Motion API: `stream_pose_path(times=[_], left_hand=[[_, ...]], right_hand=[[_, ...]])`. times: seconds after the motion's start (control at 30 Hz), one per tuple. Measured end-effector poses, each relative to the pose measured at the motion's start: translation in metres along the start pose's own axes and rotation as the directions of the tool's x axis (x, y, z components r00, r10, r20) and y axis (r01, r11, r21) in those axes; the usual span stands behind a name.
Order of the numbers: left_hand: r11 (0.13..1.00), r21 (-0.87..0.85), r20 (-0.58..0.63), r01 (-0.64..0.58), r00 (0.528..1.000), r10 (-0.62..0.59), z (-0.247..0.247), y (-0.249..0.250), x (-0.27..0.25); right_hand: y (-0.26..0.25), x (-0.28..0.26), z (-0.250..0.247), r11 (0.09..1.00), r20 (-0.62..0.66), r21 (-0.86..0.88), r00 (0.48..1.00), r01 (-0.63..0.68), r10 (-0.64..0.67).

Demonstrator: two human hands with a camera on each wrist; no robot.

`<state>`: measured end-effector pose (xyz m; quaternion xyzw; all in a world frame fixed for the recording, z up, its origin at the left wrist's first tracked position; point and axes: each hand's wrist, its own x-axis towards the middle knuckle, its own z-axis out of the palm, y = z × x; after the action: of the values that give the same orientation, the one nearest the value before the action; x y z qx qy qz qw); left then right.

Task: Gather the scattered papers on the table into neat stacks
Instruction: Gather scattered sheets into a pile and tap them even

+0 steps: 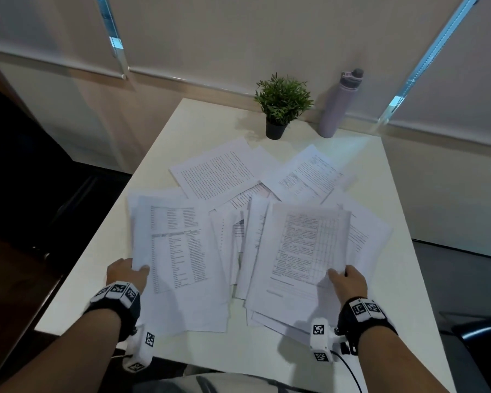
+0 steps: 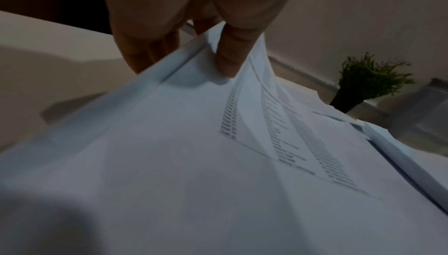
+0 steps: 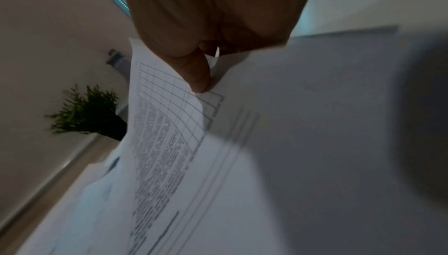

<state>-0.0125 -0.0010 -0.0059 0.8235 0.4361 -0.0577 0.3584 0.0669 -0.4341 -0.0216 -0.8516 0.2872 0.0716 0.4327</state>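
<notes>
- The left hand (image 1: 126, 275) pinches the near left edge of a white printed sheet with columns of text (image 1: 176, 245), thumb on top, fingers beneath, over the left pile.
- The right hand (image 1: 349, 280) pinches the near right corner of a white printed sheet with a ruled grid (image 1: 309, 245), lifting it off the right pile.
- Further white printed sheets (image 1: 219, 171) lie scattered and overlapping mid-way across the white rectangular table (image 1: 394, 307).
- At the far edge stand a small green plant in a black pot (image 1: 281, 106) and, to its right, a tall lilac bottle (image 1: 336, 104).
</notes>
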Motion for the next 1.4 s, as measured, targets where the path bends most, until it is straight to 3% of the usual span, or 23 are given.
stream_pose_path(times=[0.2,0.3,0.4,0.5,0.63,0.8,0.97,1.07,1.23,1.4], left_hand=[[0.999,0.032,0.066,-0.021,0.998,0.019,0.004,0.004,-0.014],[0.998,0.033,0.03,-0.045,0.999,0.044,0.002,0.005,-0.021],[0.994,-0.103,-0.032,-0.016,0.999,0.013,0.001,0.004,-0.03],[0.987,-0.16,-0.047,-0.021,0.999,0.014,-0.003,0.006,-0.031],[0.989,0.005,-0.116,-0.145,0.983,0.144,-0.012,0.012,-0.034],[0.984,-0.077,-0.187,-0.16,0.972,0.144,-0.032,0.02,-0.044],[0.952,-0.208,-0.332,-0.223,0.932,0.146,-0.061,0.04,-0.057],[0.918,-0.309,-0.376,-0.247,0.919,0.121,-0.071,0.052,-0.061],[0.869,-0.452,-0.256,-0.203,0.962,0.091,-0.06,0.057,-0.051],[0.89,-0.428,0.06,-0.159,0.977,0.203,-0.017,0.049,-0.044]], right_hand=[[0.02,-0.005,-0.001,0.985,-0.145,-0.166,0.989,-0.042,0.018],[0.023,-0.005,0.003,0.983,-0.12,-0.185,0.993,-0.005,-0.018],[0.023,-0.006,0.006,0.978,-0.071,-0.201,0.995,0.053,-0.069],[0.015,-0.013,0.003,0.992,-0.078,-0.087,0.992,0.094,-0.101],[-0.008,-0.024,-0.006,0.983,-0.089,0.042,0.98,0.18,-0.176],[-0.033,-0.029,-0.013,0.958,-0.045,0.199,0.978,0.208,-0.203],[-0.04,-0.025,-0.01,0.968,0.014,0.081,0.971,0.237,-0.239],[-0.044,-0.025,-0.009,0.964,-0.023,0.073,0.967,0.256,-0.255],[-0.058,-0.029,-0.005,0.943,-0.037,0.174,0.959,0.284,-0.282],[-0.072,-0.049,0.01,0.906,0.13,0.377,0.958,0.191,-0.256]])
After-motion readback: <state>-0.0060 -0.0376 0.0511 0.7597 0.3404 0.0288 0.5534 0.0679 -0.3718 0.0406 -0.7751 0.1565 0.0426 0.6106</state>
